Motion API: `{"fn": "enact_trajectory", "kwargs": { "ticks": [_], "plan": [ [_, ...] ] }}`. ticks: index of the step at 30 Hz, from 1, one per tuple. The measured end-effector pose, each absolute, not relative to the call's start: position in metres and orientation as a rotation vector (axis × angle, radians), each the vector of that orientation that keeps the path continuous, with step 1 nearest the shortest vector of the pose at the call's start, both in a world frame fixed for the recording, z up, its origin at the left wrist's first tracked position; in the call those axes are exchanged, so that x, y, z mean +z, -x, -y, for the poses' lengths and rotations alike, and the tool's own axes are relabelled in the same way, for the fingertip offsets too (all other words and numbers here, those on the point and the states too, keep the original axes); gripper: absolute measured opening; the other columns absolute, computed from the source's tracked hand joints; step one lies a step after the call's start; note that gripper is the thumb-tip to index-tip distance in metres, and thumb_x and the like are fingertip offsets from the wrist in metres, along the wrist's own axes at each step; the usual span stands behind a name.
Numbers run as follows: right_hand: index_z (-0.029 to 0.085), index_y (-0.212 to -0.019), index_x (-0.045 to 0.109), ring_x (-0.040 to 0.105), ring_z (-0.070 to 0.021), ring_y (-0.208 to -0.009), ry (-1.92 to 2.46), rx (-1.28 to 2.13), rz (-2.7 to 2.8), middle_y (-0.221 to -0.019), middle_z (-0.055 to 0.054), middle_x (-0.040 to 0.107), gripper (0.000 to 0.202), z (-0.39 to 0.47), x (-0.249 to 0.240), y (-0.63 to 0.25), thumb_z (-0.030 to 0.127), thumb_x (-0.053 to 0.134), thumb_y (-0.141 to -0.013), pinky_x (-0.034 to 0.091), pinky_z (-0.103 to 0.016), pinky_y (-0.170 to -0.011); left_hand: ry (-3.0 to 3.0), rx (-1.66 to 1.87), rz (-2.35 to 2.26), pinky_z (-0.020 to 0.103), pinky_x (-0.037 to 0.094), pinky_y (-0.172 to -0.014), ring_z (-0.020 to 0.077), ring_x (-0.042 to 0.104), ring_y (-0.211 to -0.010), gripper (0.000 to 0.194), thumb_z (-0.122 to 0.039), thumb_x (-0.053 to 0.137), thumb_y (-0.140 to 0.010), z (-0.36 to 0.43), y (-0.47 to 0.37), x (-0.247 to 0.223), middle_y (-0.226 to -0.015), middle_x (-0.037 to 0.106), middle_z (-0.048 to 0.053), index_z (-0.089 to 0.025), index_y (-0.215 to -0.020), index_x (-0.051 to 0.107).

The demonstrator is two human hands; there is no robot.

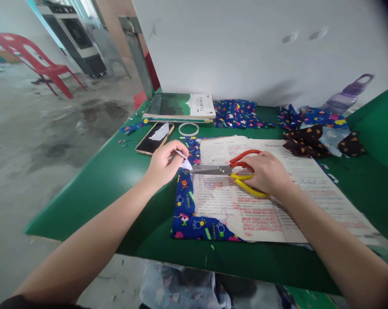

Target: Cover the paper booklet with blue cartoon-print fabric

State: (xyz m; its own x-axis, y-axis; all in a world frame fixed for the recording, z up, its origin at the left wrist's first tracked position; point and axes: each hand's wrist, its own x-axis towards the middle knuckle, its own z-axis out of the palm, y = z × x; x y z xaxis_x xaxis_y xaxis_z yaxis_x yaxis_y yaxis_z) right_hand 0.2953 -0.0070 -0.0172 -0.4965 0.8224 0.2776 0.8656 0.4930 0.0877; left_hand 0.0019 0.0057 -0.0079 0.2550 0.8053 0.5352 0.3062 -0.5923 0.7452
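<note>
My right hand (267, 171) grips the scissors (213, 170), which have one red and one yellow handle loop. Their blades point left and look nearly closed, tips close to my left hand (168, 163). Between the fingers of that closed hand is a small whitish piece (186, 164), paper or fabric backing; I cannot tell which. Below lies a printed sheet (219, 201) with red handwriting. Blue patterned fabric (184, 199) is folded over the sheet's left edge and lower left corner. Part of the sheet is hidden under my right hand and forearm.
On the green table (94, 184) lie a phone (154, 138) with a white scrap on it, a roll of clear tape (188, 129) and stacked books (181, 106). Blue fabric (235, 113), brown fabric scraps (305, 140) and a purple bottle (341, 98) sit along the back by a white wall.
</note>
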Motion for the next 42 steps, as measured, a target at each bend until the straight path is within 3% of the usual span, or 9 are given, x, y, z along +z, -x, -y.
{"fn": "enact_trajectory", "kwargs": {
  "ticks": [12, 20, 27, 31, 35, 37, 42],
  "plan": [
    [0.019, -0.073, 0.062, 0.057, -0.0197, -0.061, 1.583, -0.503, 2.394, -0.065, -0.004, 0.067, 0.035, 0.007, -0.023, -0.3, 0.053, 0.052, -0.077, 0.038, -0.033, -0.064, -1.9, 1.54, -1.217, 0.024, 0.044, -0.065, 0.0113, 0.057, -0.069, 0.022, -0.003, 0.042, -0.076, -0.014, 0.003, -0.007, -0.072, 0.059, -0.002, -0.019, -0.075, 0.057],
    [0.019, -0.083, 0.063, 0.058, -0.0226, -0.063, 1.749, -0.413, 2.097, -0.071, -0.007, 0.067, 0.039, 0.005, -0.023, -0.304, 0.055, 0.052, -0.074, 0.035, -0.032, -0.055, -1.778, 1.619, -1.444, 0.023, 0.047, -0.066, 0.0116, 0.06, -0.073, 0.016, -0.008, 0.045, -0.079, -0.027, 0.017, -0.012, -0.08, 0.061, -0.001, -0.02, -0.082, 0.055],
    [0.021, -0.083, 0.063, 0.058, -0.0225, -0.062, 1.829, -0.35, 2.061, -0.07, -0.007, 0.067, 0.036, 0.005, -0.023, -0.303, 0.054, 0.053, -0.074, 0.034, -0.032, -0.052, -1.765, 1.816, -1.41, 0.028, 0.05, -0.085, 0.0139, 0.062, -0.091, 0.011, -0.015, 0.052, -0.083, -0.027, 0.013, -0.01, -0.093, 0.062, 0.001, -0.022, -0.093, 0.052],
    [0.021, -0.086, 0.063, 0.059, -0.0239, -0.064, 1.881, -0.293, 2.02, -0.073, -0.007, 0.068, 0.038, 0.005, -0.022, -0.303, 0.055, 0.052, -0.074, 0.035, -0.033, -0.053, -1.824, 1.744, -1.387, 0.032, 0.045, -0.1, 0.0158, 0.059, -0.108, 0.027, -0.007, 0.046, -0.082, -0.026, 0.014, -0.012, -0.11, 0.062, 0.004, -0.02, -0.102, 0.056],
    [0.021, -0.088, 0.065, 0.06, -0.0238, -0.064, 1.908, -0.239, 1.97, -0.074, -0.007, 0.069, 0.039, 0.003, -0.024, -0.305, 0.055, 0.054, -0.073, 0.036, -0.033, -0.053, -1.919, 1.607, -1.48, 0.038, 0.03, -0.112, 0.0196, 0.041, -0.129, 0.054, 0.0, 0.044, -0.077, -0.032, 0.021, -0.021, -0.136, 0.047, 0.003, -0.025, -0.124, 0.049],
    [0.021, -0.091, 0.066, 0.06, -0.0241, -0.063, 1.909, -0.223, 1.967, -0.074, -0.007, 0.069, 0.041, 0.002, -0.026, -0.306, 0.056, 0.054, -0.072, 0.037, -0.033, -0.053, -2.026, 1.513, -1.511, 0.041, 0.026, -0.114, 0.0218, 0.035, -0.133, 0.052, 0.0, 0.047, -0.076, -0.034, 0.022, -0.024, -0.138, 0.044, 0.002, -0.026, -0.121, 0.051],
    [0.021, -0.092, 0.066, 0.06, -0.0241, -0.063, 1.89, -0.221, 1.96, -0.076, -0.007, 0.07, 0.042, 0.002, -0.026, -0.307, 0.056, 0.054, -0.073, 0.038, -0.033, -0.053, -2.24, 1.271, -1.521, 0.046, 0.026, -0.111, 0.0255, 0.037, -0.131, 0.033, -0.007, 0.051, -0.078, -0.032, 0.016, -0.025, -0.129, 0.049, 0.006, -0.024, -0.107, 0.058]
  ]
}}
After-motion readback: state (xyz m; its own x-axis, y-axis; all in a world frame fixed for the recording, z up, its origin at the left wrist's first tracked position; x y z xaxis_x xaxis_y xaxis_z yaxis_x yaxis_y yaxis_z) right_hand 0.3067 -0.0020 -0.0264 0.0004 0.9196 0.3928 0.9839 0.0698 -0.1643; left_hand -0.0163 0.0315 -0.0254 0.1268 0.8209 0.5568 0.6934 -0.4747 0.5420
